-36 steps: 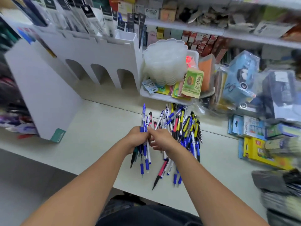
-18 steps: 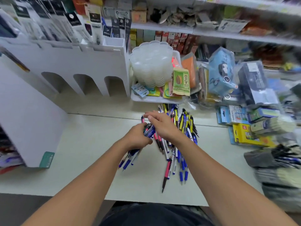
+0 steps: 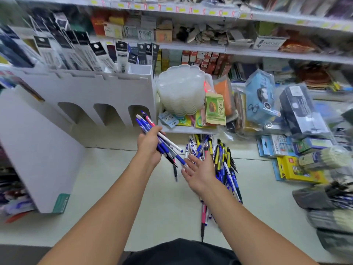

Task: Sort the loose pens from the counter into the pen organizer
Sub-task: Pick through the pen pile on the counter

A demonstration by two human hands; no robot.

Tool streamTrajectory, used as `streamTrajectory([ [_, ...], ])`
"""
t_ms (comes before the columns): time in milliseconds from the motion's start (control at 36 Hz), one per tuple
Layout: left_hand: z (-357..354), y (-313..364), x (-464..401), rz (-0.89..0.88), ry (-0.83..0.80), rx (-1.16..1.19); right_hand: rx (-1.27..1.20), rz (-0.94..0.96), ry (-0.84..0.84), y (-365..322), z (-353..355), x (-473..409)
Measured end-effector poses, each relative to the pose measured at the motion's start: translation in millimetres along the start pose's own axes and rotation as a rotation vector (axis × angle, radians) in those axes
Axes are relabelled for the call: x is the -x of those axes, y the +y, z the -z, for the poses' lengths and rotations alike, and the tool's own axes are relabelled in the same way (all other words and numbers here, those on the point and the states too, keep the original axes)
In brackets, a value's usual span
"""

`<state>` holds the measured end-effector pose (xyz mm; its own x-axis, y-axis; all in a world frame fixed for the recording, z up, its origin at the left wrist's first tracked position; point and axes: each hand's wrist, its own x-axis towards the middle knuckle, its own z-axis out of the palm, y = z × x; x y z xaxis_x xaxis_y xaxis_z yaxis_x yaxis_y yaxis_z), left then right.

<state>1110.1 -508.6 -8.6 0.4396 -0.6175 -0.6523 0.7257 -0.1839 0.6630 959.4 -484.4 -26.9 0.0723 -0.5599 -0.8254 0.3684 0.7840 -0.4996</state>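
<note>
Left hand (image 3: 150,145) fingers curl round a pen bundle (image 3: 152,131), tips slanting up-left toward the organizer (image 3: 91,92) (nearer this hand); right hand (image 3: 199,172) flat, empty, over desk pile (image 3: 219,159).

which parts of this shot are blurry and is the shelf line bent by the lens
Head view: the right edge is smeared with motion blur, worst on the grey packs; the centre is sharper, with the left hand gripping the pen bundle and the right hand readable. Head view: the top shelf rail bows, typical wide-angle distortion.
</note>
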Motion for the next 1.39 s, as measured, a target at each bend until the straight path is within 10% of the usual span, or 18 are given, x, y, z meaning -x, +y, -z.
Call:
streamTrajectory([
  [444, -3, -49, 17, -0.104, 0.039, -0.107, -0.119, 0.017, -0.031, -11, -37, -5],
  [611, 7, -36, 16, -0.071, -0.073, -0.335, 0.367, 0.375, 0.091, -32, -18, 0],
  [917, 19, -25, 45, 0.036, -0.471, -1.075, 1.209, 0.633, -0.461, -63, -20, 15],
  [1389, 4, -36, 86, 0.128, -0.561, -0.922, 0.938, 0.732, -0.278, -59, 40, 22],
])
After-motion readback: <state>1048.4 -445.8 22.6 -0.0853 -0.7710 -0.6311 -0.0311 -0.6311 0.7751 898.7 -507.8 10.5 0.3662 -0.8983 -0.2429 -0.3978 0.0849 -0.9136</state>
